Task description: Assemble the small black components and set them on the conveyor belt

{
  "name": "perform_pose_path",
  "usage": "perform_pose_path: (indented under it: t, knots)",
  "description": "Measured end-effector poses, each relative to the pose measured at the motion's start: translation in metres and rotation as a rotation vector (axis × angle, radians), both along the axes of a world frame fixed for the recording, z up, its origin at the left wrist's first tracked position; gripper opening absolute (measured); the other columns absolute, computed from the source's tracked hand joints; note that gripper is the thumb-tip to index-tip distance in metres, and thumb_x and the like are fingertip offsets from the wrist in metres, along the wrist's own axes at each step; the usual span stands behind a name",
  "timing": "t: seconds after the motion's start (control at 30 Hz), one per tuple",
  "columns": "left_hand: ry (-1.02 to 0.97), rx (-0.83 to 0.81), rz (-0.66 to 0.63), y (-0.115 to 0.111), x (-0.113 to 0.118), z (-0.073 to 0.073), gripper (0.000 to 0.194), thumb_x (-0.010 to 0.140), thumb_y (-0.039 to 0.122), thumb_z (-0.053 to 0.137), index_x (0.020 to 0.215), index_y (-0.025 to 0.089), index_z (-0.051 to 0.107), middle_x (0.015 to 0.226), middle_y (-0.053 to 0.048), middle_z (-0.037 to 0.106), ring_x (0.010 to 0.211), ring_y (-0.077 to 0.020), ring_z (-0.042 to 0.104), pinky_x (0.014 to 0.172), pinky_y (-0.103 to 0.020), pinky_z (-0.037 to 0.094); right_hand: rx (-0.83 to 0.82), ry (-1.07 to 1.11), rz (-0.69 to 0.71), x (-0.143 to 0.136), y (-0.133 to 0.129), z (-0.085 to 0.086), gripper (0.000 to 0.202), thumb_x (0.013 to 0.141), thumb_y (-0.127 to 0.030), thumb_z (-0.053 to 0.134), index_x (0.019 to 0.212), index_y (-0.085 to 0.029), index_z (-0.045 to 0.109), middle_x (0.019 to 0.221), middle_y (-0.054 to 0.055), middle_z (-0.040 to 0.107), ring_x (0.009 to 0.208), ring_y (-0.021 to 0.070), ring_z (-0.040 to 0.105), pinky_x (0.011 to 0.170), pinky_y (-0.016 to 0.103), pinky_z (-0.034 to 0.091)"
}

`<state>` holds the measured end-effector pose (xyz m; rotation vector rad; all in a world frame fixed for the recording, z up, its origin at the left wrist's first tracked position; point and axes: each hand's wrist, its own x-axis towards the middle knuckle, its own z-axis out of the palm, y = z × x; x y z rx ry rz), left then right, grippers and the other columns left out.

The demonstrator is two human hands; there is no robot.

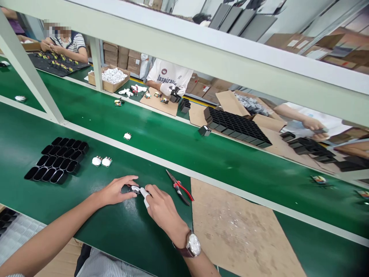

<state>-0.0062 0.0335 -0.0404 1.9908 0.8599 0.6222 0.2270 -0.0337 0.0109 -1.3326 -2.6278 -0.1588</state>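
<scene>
My left hand (119, 190) is closed around a small black cup-shaped casing with a white rounded part (135, 189) at its top. On the other side of it, my right hand (161, 202) has its fingers curled, and a fingertip wearing a white finger cover touches the part. Whether the right fingers pinch it is hidden. Two white components with metal pins (102, 161) lie beyond my left hand. Further left, several black oval cups (56, 161) stand in rows. Right of my hands lie long-nose pliers (180, 187) with red and black handles.
A brown cardboard sheet (236, 231) covers the bench at right. Beyond a pale rail (161, 163) runs a green belt (161, 134) carrying scattered components. Co-workers sit across it, near a black block of casings (236, 127) and a box of white parts (113, 75). A pale beam crosses above.
</scene>
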Motion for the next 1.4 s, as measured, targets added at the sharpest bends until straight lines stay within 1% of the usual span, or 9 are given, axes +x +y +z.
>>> perform_pose_path:
  t: [0.27,0.53,0.63,0.83,0.9,1.03,1.17,1.3,1.4]
  knots:
    - [0.022,0.105,0.005,-0.001,-0.005,-0.001,0.059,0.092,0.040,0.075,0.144,0.029,0.051,0.128,-0.005,0.073,0.117,-0.0231,0.071,0.103,-0.038,0.057,0.062,0.223,-0.168,0.022,0.005,-0.023,0.030,0.093,-0.003,0.047,0.106,-0.016,0.070,0.111,0.010,0.065,0.086,0.0197,0.064,0.066,0.031,0.051]
    - [-0.107,0.420,-0.145,-0.001,-0.005,-0.001,0.012,0.101,0.023,0.063,0.105,0.023,0.074,0.121,-0.011,0.073,0.105,-0.0230,0.071,0.091,-0.038,0.059,0.117,0.285,-0.350,0.044,0.025,-0.071,0.033,0.094,-0.004,0.046,0.111,-0.016,0.072,0.106,0.012,0.067,0.098,0.0268,0.062,0.089,0.041,0.055]
    - [-0.179,0.266,-0.057,-0.002,0.000,-0.002,0.007,0.096,0.025,0.069,0.095,0.023,0.075,0.115,-0.011,0.075,0.100,-0.0238,0.073,0.088,-0.038,0.061,0.127,0.288,-0.352,0.044,0.024,-0.074,0.036,0.096,-0.005,0.045,0.121,-0.015,0.069,0.111,0.013,0.066,0.102,0.0280,0.060,0.091,0.044,0.054]
    - [-0.534,-0.527,0.363,0.007,0.008,0.001,0.031,0.086,0.046,0.080,0.084,0.017,0.069,0.078,-0.005,0.075,0.070,-0.0181,0.072,0.067,-0.033,0.064,0.158,0.378,-0.362,0.046,0.017,-0.077,0.036,0.102,-0.015,0.046,0.136,-0.014,0.060,0.119,0.015,0.065,0.107,0.0289,0.059,0.094,0.047,0.054]
    - [-0.556,-0.577,0.382,0.010,0.009,0.005,0.033,0.084,0.046,0.082,0.083,0.016,0.068,0.080,-0.005,0.074,0.071,-0.0174,0.072,0.069,-0.033,0.064,0.165,0.369,-0.346,0.049,0.016,-0.078,0.038,0.098,-0.008,0.046,0.131,-0.015,0.062,0.121,0.015,0.065,0.108,0.0289,0.059,0.096,0.047,0.053]
    - [-0.326,-0.242,0.294,0.032,0.011,0.014,0.031,0.086,0.047,0.078,0.085,0.017,0.069,0.090,-0.006,0.075,0.076,-0.0191,0.072,0.072,-0.036,0.064,0.171,0.319,-0.384,0.053,0.017,-0.080,0.047,0.081,0.007,0.046,0.117,-0.014,0.067,0.120,0.015,0.064,0.105,0.0286,0.060,0.095,0.046,0.054]
    - [0.151,0.415,0.360,0.102,0.006,0.034,0.019,0.090,0.041,0.065,0.087,0.022,0.069,0.101,-0.006,0.073,0.093,-0.0217,0.072,0.088,-0.037,0.061,0.174,0.304,-0.458,0.056,0.017,-0.080,0.050,0.078,0.009,0.047,0.119,-0.011,0.066,0.120,0.016,0.063,0.106,0.0289,0.061,0.092,0.043,0.056]
    - [0.260,0.523,0.559,0.178,-0.002,0.051,0.011,0.086,0.030,0.061,0.080,0.021,0.063,0.088,-0.008,0.067,0.084,-0.0257,0.069,0.086,-0.042,0.058,0.186,0.289,-0.483,0.059,0.016,-0.086,0.049,0.071,0.011,0.049,0.110,-0.012,0.068,0.122,0.016,0.063,0.108,0.0296,0.062,0.093,0.042,0.057]
    - [0.298,0.570,0.595,0.199,0.004,0.052,0.009,0.085,0.028,0.061,0.079,0.021,0.061,0.087,-0.011,0.066,0.098,-0.0335,0.067,0.092,-0.050,0.054,0.200,0.271,-0.508,0.060,0.017,-0.091,0.048,0.067,0.012,0.050,0.104,-0.012,0.069,0.123,0.017,0.063,0.110,0.0307,0.063,0.092,0.042,0.057]
